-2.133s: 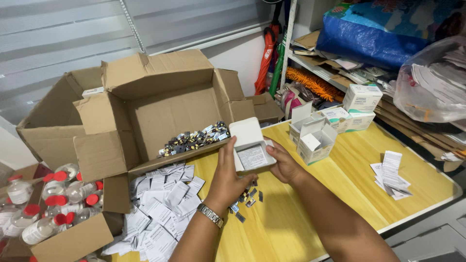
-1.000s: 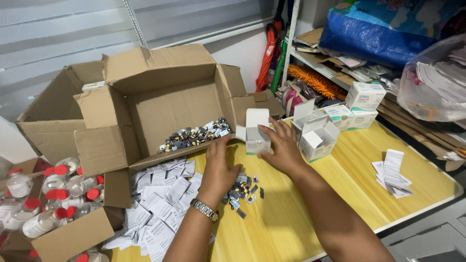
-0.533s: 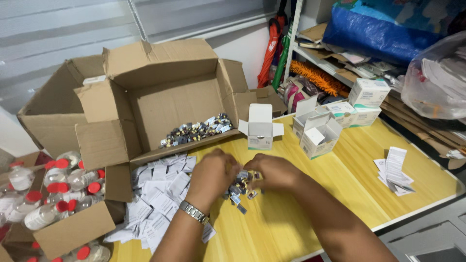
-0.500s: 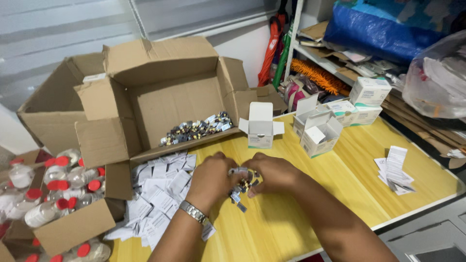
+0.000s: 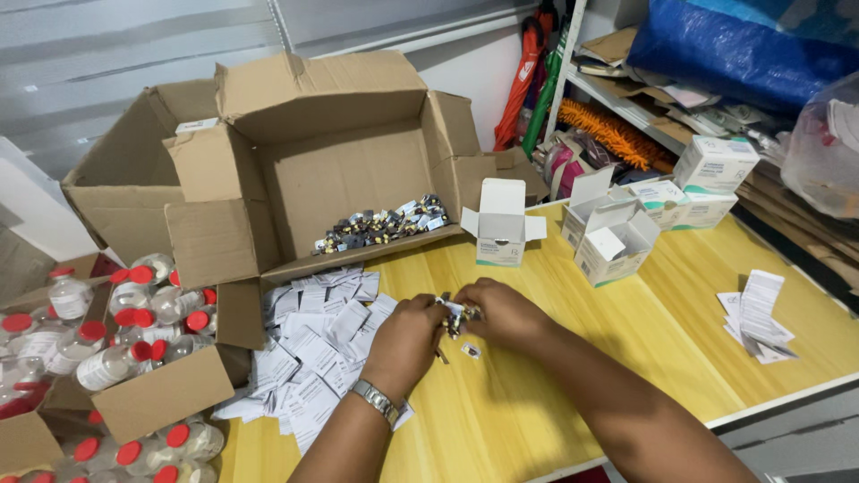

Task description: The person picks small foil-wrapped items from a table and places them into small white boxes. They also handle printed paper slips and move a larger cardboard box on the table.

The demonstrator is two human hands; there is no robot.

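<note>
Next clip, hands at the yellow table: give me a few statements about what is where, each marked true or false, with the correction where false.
1. Both hands meet over a cluster of small dark items on the yellow table. True: the left hand and the right hand close in on them from either side.
2. The small white carton behind the hands is shut. False: its top flaps stand open.
3. A pile of folded paper leaflets lies left of the left hand. True.
4. The big cardboard box lies on its side and holds nothing. False: a heap of small dark items lies inside it.
5. The left wrist is bare. False: it wears a metal wristwatch.
</note>
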